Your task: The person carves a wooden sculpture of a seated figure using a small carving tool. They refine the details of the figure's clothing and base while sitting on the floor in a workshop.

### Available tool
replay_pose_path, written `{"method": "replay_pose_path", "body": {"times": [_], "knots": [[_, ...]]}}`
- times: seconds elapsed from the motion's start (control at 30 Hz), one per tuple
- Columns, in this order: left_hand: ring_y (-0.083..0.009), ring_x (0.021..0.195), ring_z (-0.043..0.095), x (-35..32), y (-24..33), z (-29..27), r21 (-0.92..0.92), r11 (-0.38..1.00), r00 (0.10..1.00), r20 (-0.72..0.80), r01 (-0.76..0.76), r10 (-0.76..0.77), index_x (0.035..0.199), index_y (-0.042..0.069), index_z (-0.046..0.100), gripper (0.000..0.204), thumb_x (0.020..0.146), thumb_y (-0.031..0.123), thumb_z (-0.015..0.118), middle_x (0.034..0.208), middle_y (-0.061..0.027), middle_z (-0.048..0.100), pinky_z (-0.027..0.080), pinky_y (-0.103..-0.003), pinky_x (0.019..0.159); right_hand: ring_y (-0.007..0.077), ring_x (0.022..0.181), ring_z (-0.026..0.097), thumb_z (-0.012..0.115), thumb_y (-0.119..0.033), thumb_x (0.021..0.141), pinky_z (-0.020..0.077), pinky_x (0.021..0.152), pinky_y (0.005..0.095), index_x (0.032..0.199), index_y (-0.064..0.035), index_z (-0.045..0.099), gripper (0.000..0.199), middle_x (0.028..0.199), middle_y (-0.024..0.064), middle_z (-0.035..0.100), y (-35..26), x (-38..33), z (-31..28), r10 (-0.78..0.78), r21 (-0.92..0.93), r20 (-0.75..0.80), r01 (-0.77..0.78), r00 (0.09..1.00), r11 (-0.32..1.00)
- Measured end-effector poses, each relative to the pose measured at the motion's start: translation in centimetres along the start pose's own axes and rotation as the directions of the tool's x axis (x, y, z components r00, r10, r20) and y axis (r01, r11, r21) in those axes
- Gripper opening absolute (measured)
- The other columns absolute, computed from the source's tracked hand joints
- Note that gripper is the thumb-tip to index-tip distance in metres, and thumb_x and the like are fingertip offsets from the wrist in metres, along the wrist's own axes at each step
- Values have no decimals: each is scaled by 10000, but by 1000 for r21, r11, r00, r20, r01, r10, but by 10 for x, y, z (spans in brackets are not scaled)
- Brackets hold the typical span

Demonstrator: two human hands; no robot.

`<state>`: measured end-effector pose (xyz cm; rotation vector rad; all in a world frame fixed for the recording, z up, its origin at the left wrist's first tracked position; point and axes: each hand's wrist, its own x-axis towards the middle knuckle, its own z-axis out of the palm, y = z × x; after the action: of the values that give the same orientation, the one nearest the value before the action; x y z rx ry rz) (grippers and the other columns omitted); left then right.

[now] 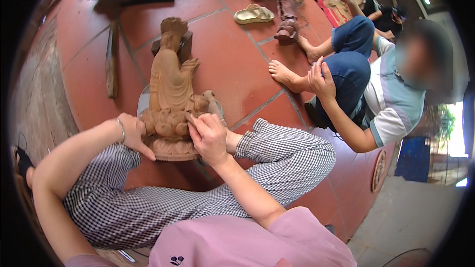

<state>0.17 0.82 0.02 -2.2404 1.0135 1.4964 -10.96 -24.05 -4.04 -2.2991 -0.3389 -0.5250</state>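
Wooden statue (170, 81) meets spread left grip (132, 132), curled right (210, 137).

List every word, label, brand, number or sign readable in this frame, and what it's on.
None that I can read.
Statue: carved folds and petals, no lettering visible.
Pink shirt: a dark cherry motif, no words visible.
Round plaque: surface marks too small to tell if any are writing.

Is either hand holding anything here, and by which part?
The left hand braces the carved wooden statue at the left side of its lotus base. The right hand touches the base too; whether it pinches anything small cannot be told.
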Motion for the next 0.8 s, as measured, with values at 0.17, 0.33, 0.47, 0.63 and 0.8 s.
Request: {"method": "replay_pose_path", "body": {"times": [0.17,0.33,0.47,0.63,0.8], "knots": [[-304,1105,693,-4,5,-9,-15,999,997,-63,-45,44,1105,50,757,1104,606,1006,522,1131,-162,738,557,-413,907,274,749,559,747,-35,792,478,669,395,1169,-40,711,380,783,85,547,8,-5,-12,-54,-70,70,59,996,996],[-295,1090,697,-1,0,-5,-30,999,1000,-22,-17,16,1052,101,790,1068,597,1023,501,1101,-129,746,555,-418,900,282,751,559,733,-16,807,487,680,401,1195,-20,697,389,783,91,540,6,14,5,-29,-38,14,29,999,999],[-286,1040,714,-4,9,-7,80,997,998,-68,-10,15,1020,103,793,1023,646,1005,486,1059,-123,753,561,-415,863,290,765,558,716,-5,828,488,689,404,1173,9,682,347,805,107,540,9,-7,-3,-46,-33,62,49,997,998],[-290,936,738,-16,30,-19,266,962,968,-224,-54,116,965,59,780,912,717,909,563,960,-138,760,567,-411,781,292,776,558,715,-12,814,487,703,409,1230,3,669,419,817,106,536,5,7,3,-24,-67,30,26,999,997],[-312,809,738,-15,48,-16,304,941,902,-346,-152,257,841,41,763,788,726,812,654,828,-147,745,564,-416,700,295,791,559,703,-13,820,488,721,410,1237,2,665,419,822,106,532,10,-3,3,-36,-50,48,39,998,998]]}}
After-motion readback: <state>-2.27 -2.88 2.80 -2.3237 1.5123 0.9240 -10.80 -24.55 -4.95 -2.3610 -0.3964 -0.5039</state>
